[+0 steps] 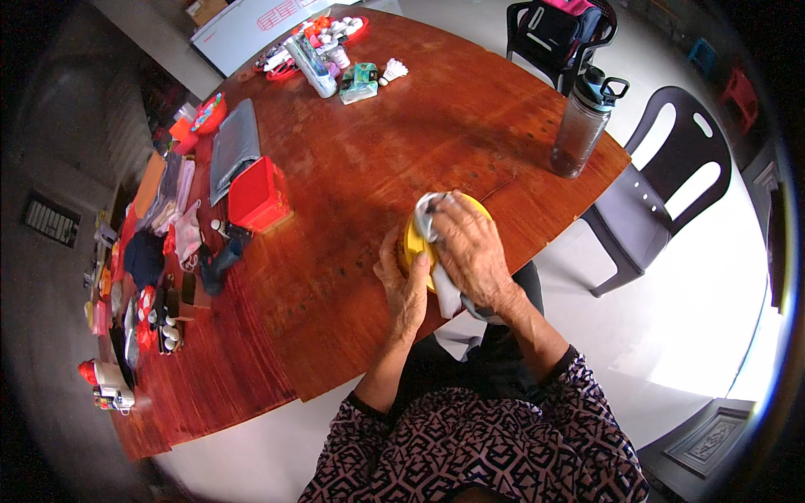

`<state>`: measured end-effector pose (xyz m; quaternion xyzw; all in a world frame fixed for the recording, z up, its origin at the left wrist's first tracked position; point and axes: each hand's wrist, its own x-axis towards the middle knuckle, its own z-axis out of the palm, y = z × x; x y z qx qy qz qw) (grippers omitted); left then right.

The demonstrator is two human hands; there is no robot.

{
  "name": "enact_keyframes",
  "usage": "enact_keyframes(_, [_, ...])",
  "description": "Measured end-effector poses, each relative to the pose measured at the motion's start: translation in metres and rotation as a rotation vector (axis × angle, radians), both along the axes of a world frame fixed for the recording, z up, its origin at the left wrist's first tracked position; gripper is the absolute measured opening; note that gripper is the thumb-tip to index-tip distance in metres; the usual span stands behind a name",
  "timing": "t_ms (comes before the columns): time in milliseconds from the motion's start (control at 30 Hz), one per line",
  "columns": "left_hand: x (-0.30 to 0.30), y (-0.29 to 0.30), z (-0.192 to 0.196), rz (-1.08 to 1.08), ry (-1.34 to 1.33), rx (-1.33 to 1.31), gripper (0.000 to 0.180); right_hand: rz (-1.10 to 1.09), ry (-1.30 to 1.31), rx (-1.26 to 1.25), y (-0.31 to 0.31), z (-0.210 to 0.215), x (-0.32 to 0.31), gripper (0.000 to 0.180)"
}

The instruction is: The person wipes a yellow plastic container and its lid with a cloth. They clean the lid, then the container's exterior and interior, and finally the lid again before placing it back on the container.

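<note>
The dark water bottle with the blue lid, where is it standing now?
In the head view the water bottle stands upright near the table's far right edge, beside the dark plastic chair, beyond the right hand.

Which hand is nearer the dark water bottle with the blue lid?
Right. The right hand, pressing a cloth on the yellow round object, lies closer to the dark water bottle; the left hand sits farther away, beside that object.

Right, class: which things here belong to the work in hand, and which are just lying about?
In hand:
left hand
right hand
round yellow dish
pale grey cloth

Lying about:
red square box
dark plastic water bottle
white shuttlecock
grey folded pouch
black plastic chair
</note>
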<state>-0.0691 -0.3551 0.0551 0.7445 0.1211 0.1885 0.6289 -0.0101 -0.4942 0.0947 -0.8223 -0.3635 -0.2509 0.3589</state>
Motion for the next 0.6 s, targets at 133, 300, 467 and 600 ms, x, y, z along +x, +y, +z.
enact_keyframes(133, [-0.001, -0.002, 0.002, -0.026, -0.015, -0.113, 0.075, -0.088, 0.059, 0.109, -0.016, -0.023, 0.025, 0.04])
enact_keyframes(300, [-0.014, -0.015, 0.03, -0.045, -0.118, 0.246, 0.085, -0.137, 0.629, 0.731, -0.049, -0.007, 0.017, 0.03])
enact_keyframes(467, [-0.019, -0.03, 0.035, -0.084, -0.203, 0.406, 0.099, 0.227, -0.191, 0.147, -0.056, 0.031, -0.026, 0.035])
enact_keyframes(600, [-0.025, -0.031, 0.024, -0.117, -0.233, 0.391, 0.108, 0.111, -0.18, -0.151, -0.046, 0.035, -0.054, 0.041])
